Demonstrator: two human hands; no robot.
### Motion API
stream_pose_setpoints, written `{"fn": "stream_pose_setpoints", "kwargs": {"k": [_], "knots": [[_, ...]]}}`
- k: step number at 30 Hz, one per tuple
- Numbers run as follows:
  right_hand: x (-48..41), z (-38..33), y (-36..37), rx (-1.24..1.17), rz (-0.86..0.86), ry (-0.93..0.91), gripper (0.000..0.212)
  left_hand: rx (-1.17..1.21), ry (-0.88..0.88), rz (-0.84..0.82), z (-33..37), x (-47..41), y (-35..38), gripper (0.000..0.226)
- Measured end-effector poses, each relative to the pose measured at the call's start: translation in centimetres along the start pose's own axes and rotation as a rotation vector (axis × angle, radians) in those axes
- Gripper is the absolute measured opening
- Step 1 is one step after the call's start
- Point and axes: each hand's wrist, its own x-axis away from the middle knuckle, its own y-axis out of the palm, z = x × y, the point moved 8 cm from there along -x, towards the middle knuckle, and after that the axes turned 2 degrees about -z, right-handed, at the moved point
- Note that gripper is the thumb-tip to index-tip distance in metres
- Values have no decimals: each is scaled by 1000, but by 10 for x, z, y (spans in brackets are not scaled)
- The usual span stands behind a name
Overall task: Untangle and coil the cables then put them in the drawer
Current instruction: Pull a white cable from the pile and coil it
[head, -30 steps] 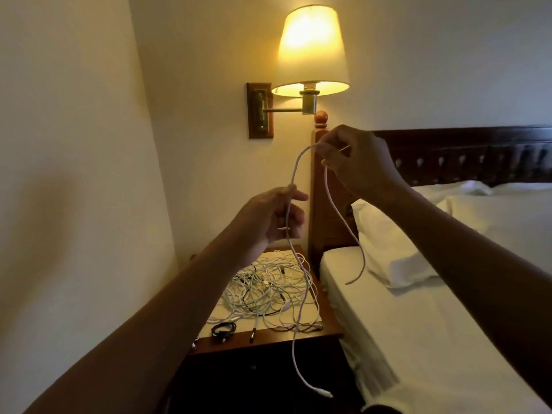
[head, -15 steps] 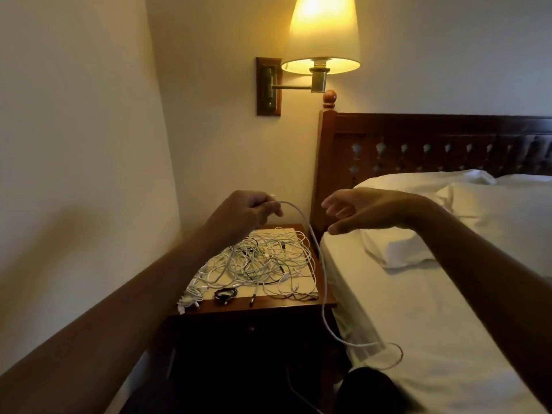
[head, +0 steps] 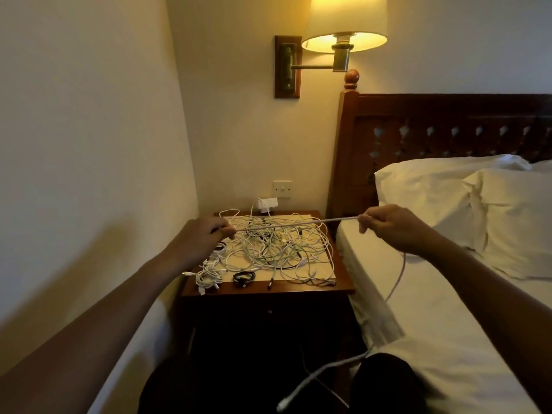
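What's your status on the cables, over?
Left grip and right grip pinch one white cable, stretched level above nightstand. Tangle unsorted on top. Nothing blocking.

Left hand [head: 206,237] and right hand [head: 388,227] pinch white cable [head: 298,225], stretched taut between them. Below it, tangled cables [head: 277,249] lie on nightstand [head: 343,282].

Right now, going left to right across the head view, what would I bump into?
Left hand → tangled cables on the nightstand → right hand → pillows. Both hands pinch one stretched cable.

Single head view, looking forward-down, close over nightstand [head: 343,286].
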Motion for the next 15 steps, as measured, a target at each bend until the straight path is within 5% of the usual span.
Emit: {"fn": "stream_pose_setpoints", "kwargs": {"k": [3,5,7,11,15], "knots": [[5,7,47,244,-367,53,21,114,31,-1,24,4,5,31],[12,-13,73,281,-475,12,52,180,100,-66,54,5,12,30],[19,-54,93,21,-459,-74,71,167,189,-92,83,4,20,27],[25,-107,104,-428,-405,-204,23,111,255,-3,91,1,15,25],[13,-89,61,-588,-142,-115,32,69,283,-51,58,16,11,28]]}}
